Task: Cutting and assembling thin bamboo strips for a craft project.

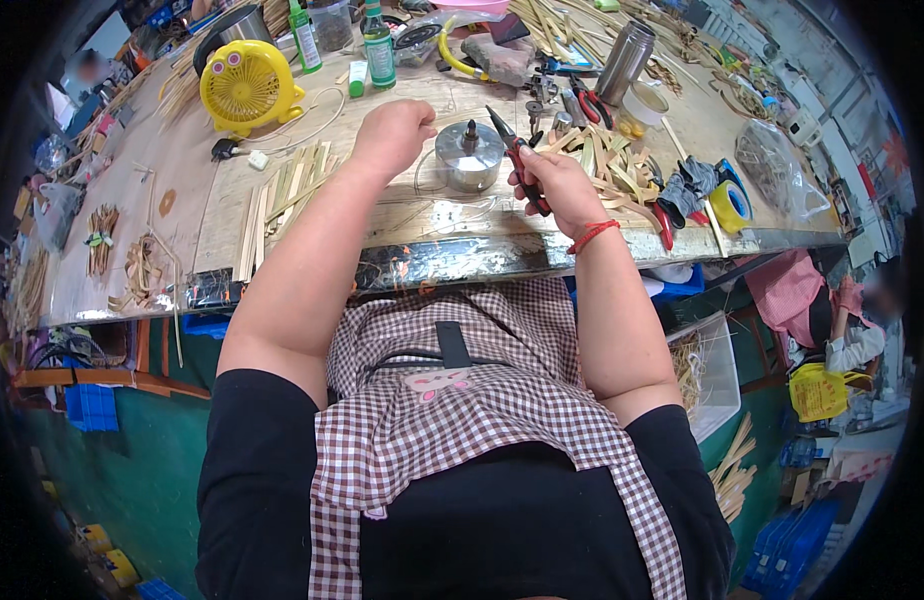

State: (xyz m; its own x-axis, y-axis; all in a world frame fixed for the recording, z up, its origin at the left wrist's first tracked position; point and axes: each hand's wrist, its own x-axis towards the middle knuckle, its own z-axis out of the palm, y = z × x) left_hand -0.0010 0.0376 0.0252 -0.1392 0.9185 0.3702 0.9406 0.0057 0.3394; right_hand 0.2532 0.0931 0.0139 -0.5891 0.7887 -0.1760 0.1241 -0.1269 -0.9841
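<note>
My left hand (394, 138) is held above the table, left of a round metal block (469, 160) with a dark pointed pin on top. Its fingers are closed together, and whatever may be in them is too small to make out. A thin strand loops on the table below it. My right hand (562, 187) grips needle-nose pliers (519, 150) by their red and black handles, jaws pointing up and away, just right of the block. Pale bamboo strips (282, 200) lie by my left forearm. More loose strips (622, 170) are heaped beyond my right hand.
A yellow fan (250, 88) stands at the far left, near green bottles (379, 50). At the right are a steel flask (625, 62), a tape roll (730, 205), grey gloves (687, 188) and a plastic bag (777, 170). Another person sits at the far right.
</note>
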